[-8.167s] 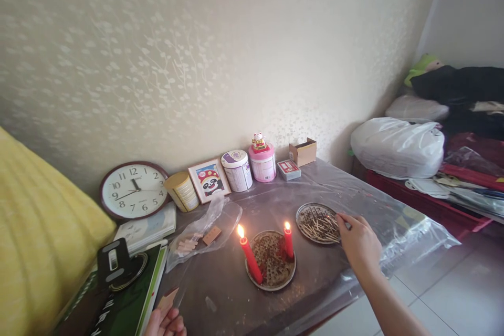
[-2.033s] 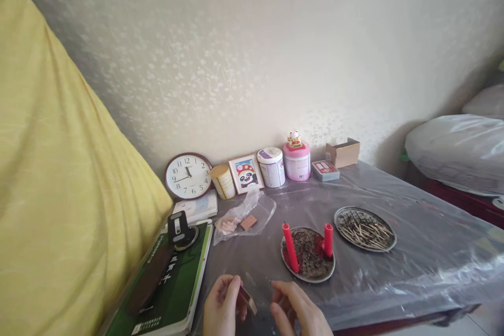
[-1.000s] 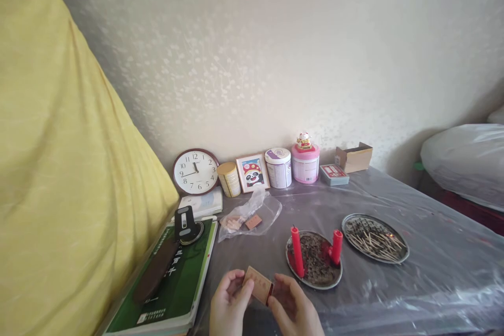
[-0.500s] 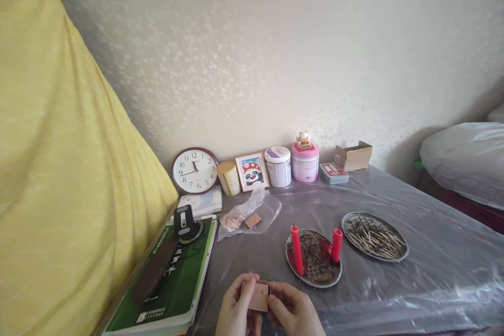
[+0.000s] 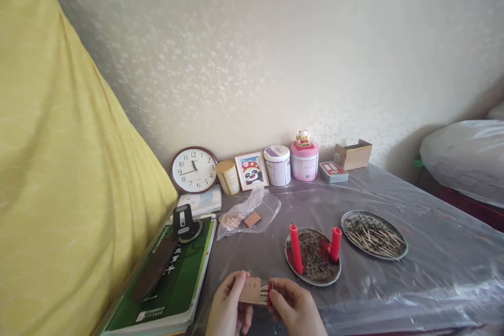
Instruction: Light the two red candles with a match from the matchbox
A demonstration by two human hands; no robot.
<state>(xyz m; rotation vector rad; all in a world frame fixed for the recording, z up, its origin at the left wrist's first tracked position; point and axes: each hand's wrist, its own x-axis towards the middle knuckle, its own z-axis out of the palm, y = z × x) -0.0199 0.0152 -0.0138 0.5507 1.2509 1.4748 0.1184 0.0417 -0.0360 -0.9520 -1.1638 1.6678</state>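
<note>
My left hand (image 5: pixel 230 299) is closed around a small tan matchbox (image 5: pixel 250 291), thumb on its printed top face. The box is slid partly open to the right, and several pale matches (image 5: pixel 264 295) with red heads show in the gap. My right hand (image 5: pixel 293 302) is closed too, its thumb and fingers pinching the drawer end beside the red heads. Ahead of my hands stands a round metal tray (image 5: pixel 319 279) with two red candles, a taller one (image 5: pixel 296 249) and a shorter one (image 5: pixel 336 244); I see no flame on either.
On the right, a second round tray (image 5: pixel 345 220) holds used matchsticks. A clear plastic bag (image 5: pixel 271 205) with matchboxes lies behind. To the left are a green book (image 5: pixel 185 273) and a dark brown case (image 5: pixel 155 270). A clock (image 5: pixel 194 170), tins and a picture frame line the wall.
The matchbox was shut and is now slid partly open, showing red-headed matches. My left hand has shifted left with the box, away from my right hand.
</note>
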